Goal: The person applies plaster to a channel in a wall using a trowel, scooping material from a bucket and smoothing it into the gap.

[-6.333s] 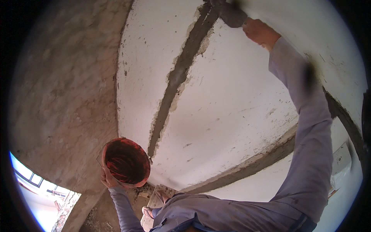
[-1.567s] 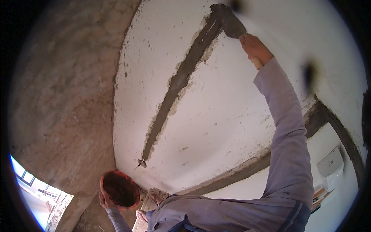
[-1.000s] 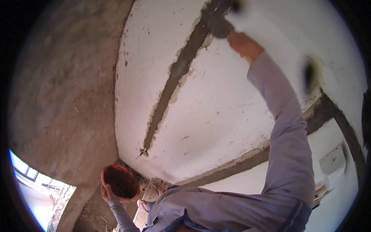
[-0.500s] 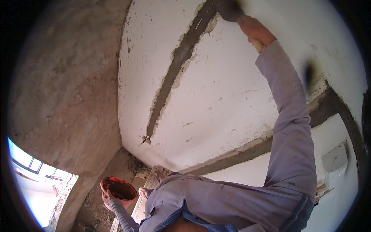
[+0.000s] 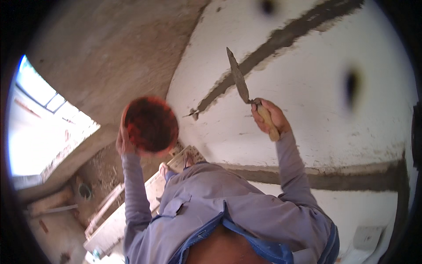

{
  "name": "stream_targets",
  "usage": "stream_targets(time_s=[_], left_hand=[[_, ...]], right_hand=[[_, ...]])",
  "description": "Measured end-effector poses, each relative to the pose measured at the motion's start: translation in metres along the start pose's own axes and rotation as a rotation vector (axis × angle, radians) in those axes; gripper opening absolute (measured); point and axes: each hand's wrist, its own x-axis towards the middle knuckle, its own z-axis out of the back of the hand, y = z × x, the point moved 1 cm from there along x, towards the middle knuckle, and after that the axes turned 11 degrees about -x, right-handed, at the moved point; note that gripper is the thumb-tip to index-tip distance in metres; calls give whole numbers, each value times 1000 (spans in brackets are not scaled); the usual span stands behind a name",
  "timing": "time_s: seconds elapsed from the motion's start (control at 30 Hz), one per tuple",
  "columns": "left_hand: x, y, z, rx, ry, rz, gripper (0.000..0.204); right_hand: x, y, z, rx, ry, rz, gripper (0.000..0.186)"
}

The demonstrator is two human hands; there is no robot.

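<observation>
Filling the right of the frame, white wall (image 5: 321, 94); across the upper left, brown wall (image 5: 118, 57). On or beside the white, three grey strips (image 5: 288, 37) by count: one slanting down from the upper right, one running across the right side, one upright near the right edge. At the lower end of the slanting one, a single small fitting (image 5: 193, 114). At far left, one bright window (image 5: 48, 103).

Just right of centre, one trowel (image 5: 241, 86), with right hand (image 5: 278, 118) clamped on its wooden handle, fingers curled round. Blade tip up and to the left, in front of the slanting strip; unclear whether touching. Left of centre, one red bucket (image 5: 137, 125), mouth toward the camera, dark red inside, slightly blurred; gripped at its left side by left hand (image 5: 124, 138).

Below, two feet (image 5: 164, 170) by one plank (image 5: 110, 229) reaching into the lower left. At lower middle, one grey shirt (image 5: 263, 207), blue at the collar. At lower right, one pale box (image 5: 368, 237), too soft to read for markings.
</observation>
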Motion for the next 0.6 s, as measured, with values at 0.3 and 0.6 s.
stream_targets(time_s=[0.3,0.6], left_hand=[[8,-80,-109,-267,141,-141,29],[2,-101,-126,-358,88,-250,29]], right_hand=[[27,-20,-69,-254,256,84,32],[20,2,-71,-991,124,175,20]])
